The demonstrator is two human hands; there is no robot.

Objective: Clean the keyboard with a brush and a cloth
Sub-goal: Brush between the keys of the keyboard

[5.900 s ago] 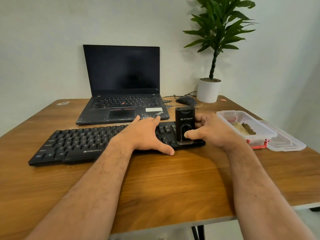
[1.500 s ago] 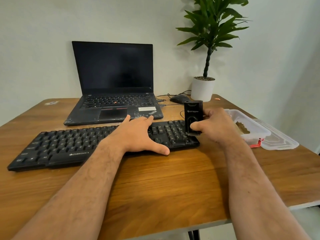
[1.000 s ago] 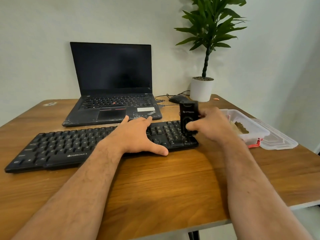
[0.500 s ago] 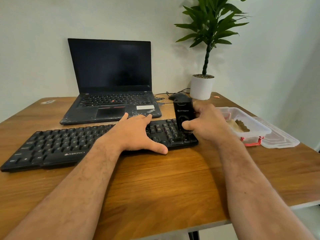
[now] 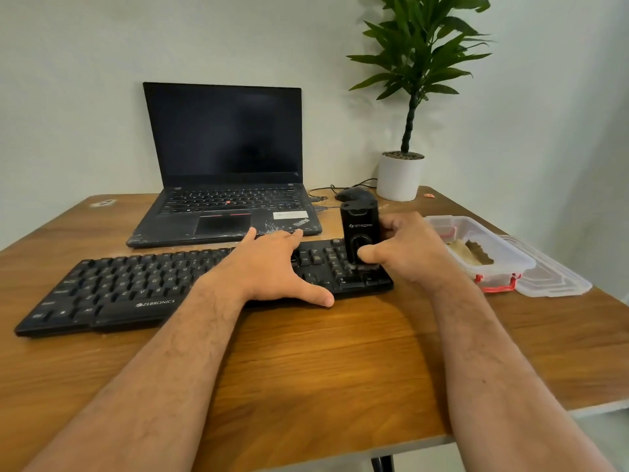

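Item: keyboard [image 5: 143, 284], black, lying across the table [image 5: 323, 369] at its centre, laptop [image 5: 224, 199] just behind at 12 o'clock.

Left hand [image 5: 272, 270]: fingers spread flat, pressing the keyboard's middle keys, thumb on the front edge.

Right hand [image 5: 405, 253]: curled round the brush [image 5: 360, 233], thumb across its front; brush upright, its foot on the keys at the keyboard's 3 o'clock end. Bristles not visible.

Box [image 5: 483, 253]: clear, open, at 3 o'clock of the right hand, its lid [image 5: 551, 277] beside it; contents unclear, possibly the cloth.

Risks, as judged:
- Hard scrubbing may pop a keycap.
- If the left hand lifts, the keyboard may slide toward the laptop.
- A wide sweep rightward may knock the box toward the table edge.
- Debris may scatter onto the laptop.
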